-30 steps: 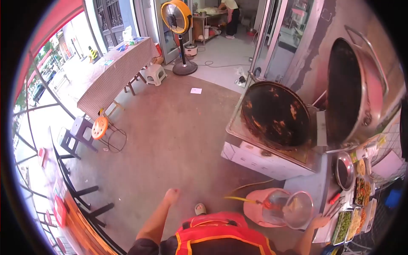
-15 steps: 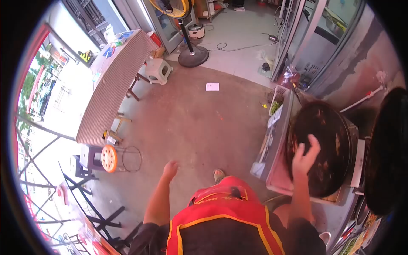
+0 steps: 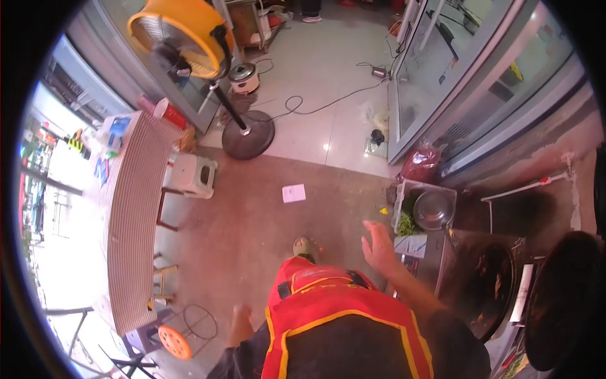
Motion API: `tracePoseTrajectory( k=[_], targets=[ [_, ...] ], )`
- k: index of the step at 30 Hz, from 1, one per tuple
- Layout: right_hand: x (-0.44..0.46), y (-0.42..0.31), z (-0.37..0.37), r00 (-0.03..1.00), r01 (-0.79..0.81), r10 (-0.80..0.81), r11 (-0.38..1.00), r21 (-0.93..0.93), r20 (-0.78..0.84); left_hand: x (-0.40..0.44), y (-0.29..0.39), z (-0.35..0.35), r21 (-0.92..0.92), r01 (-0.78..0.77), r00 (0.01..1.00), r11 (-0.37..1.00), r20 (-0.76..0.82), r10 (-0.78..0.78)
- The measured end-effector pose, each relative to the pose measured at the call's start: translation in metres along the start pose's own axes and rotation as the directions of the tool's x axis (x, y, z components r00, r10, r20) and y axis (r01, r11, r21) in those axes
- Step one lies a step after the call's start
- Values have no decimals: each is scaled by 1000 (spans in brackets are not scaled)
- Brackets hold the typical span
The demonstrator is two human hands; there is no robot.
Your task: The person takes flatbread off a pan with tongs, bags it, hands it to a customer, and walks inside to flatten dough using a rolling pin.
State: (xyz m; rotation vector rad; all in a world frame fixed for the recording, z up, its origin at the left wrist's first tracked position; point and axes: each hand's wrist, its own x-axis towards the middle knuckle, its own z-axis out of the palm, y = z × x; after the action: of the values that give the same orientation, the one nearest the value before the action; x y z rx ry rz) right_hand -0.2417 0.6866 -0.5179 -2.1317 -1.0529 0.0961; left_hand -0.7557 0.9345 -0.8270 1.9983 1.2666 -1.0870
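My right hand (image 3: 379, 247) is held out in front to the right, fingers apart and holding nothing. It is nearest to a clear bin (image 3: 410, 196) with a metal bowl (image 3: 434, 210) and green leaves (image 3: 406, 223) in it. My left hand (image 3: 240, 319) hangs low beside the red apron (image 3: 347, 303); it is blurred and its fingers cannot be made out. A round black griddle (image 3: 489, 284) with its raised dark lid (image 3: 564, 300) stands at the right. A sandalled foot (image 3: 305, 247) shows below the apron.
At the left stand a cloth-covered table (image 3: 136, 221), a white stool (image 3: 192, 175) and an orange stool (image 3: 174, 342). A yellow fan (image 3: 183, 38) on a round base stands by the doorway. A paper (image 3: 293, 193) lies on the floor, and a cord (image 3: 328, 105) crosses the tiles.
The view has moved forward, bringing the doorway, fan and bin closer. The griddle has shifted right and down in view. My right hand has gone from over the griddle to near the bin.
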Motion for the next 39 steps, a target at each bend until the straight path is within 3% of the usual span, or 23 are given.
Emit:
tracePoseTrajectory(
  k=[2, 3, 4, 6, 7, 9, 12, 14, 15, 16, 17, 18, 20, 22, 26, 29, 30, 32, 34, 35, 36, 37, 39],
  targets=[
    [45, 27, 1, 992, -83, 85, 996, -19, 91, 74, 100, -150, -401, -30, 966, 916, -247, -76],
    [64, 48, 3, 983, -162, 167, 985, -61, 80, 86, 165, -236, -646, -102, 935, 756, -321, -148],
    [78, 77, 4, 968, -234, 242, 967, -101, 69, 95, 228, -317, -721, -217, 911, 659, -391, -128],
    [103, 141, 7, 929, -360, 369, 917, -171, 19, 98, 342, -462, -626, -435, 859, 647, -505, 88],
    [120, 170, 9, 909, -408, 416, 894, -188, 8, 154, 373, -500, -430, -617, 714, 659, -659, 237],
    [162, 225, 9, 864, -489, 503, 846, -210, 13, 129, 470, -594, -394, -772, 598, 499, -717, 359],
    [218, 330, 19, 803, -469, 554, 815, -341, 219, 171, 542, -662, -294, -779, 580, 553, -672, 460],
    [276, 451, 45, 898, -180, 350, 845, -504, 266, 202, 563, -669, -476, -693, 707, 542, -599, 377],
    [340, 436, 28, 857, -279, 433, 846, -455, 279, 220, 555, -661, -446, -547, 806, 708, -510, 301],
    [405, 419, 10, 808, -380, 512, 830, -408, 290, 281, 513, -623, -26, -596, 656, 802, -593, 468],
    [475, 394, -11, 753, -477, 587, 799, -366, 298, 282, 503, -620, 110, -570, 691, 814, -472, 548],
    [534, 400, -16, 774, -443, 556, 817, -369, 303, 284, 496, -617, 87, -493, 793, 866, -366, 488],
    [649, 381, -26, 801, -518, 547, 837, -177, 245, 287, 478, -619, -200, -196, 972, 960, -172, 163],
    [740, 389, -16, 811, -546, 537, 837, -31, 231, 293, 476, -636, -315, 27, 999, 949, -27, -37],
    [891, 417, 21, 833, -425, 454, 891, -158, 317, 370, 513, -693, -332, 182, 981, 925, 128, -147],
    [934, 508, 67, 821, -275, 381, 917, -289, 426, 485, 581, -788, -154, -9, 987, 988, 160, 34],
    [948, 537, 78, 808, -240, 383, 908, -343, 448, 533, 614, -842, 139, -168, 978, 976, 151, 147],
    [983, 550, 63, 560, -470, 653, 757, -454, 509, 591, 673, -932, 187, -263, 952, 946, -106, 286],
    [1029, 568, 30, 404, -427, 672, 739, -522, 621, 609, 762, -1056, 282, -359, 819, 889, -362, 446],
    [1055, 582, 24, 402, -567, 731, 671, -477, 551, 630, 799, -1113, 463, -455, 688, 760, -359, 631],
    [1075, 597, 19, 382, -696, 788, 589, -410, 482, 632, 847, -1166, -112, -532, 778, 839, -456, 432],
    [1093, 617, 15, 347, -804, 841, 495, -329, 416, 634, 895, -1220, -626, -544, 823, 559, -528, 210],
    [1137, 665, 16, 295, -944, 855, 329, -6, 426, 563, 982, -1355, -664, -549, 829, 508, -510, 229]
  ],
)
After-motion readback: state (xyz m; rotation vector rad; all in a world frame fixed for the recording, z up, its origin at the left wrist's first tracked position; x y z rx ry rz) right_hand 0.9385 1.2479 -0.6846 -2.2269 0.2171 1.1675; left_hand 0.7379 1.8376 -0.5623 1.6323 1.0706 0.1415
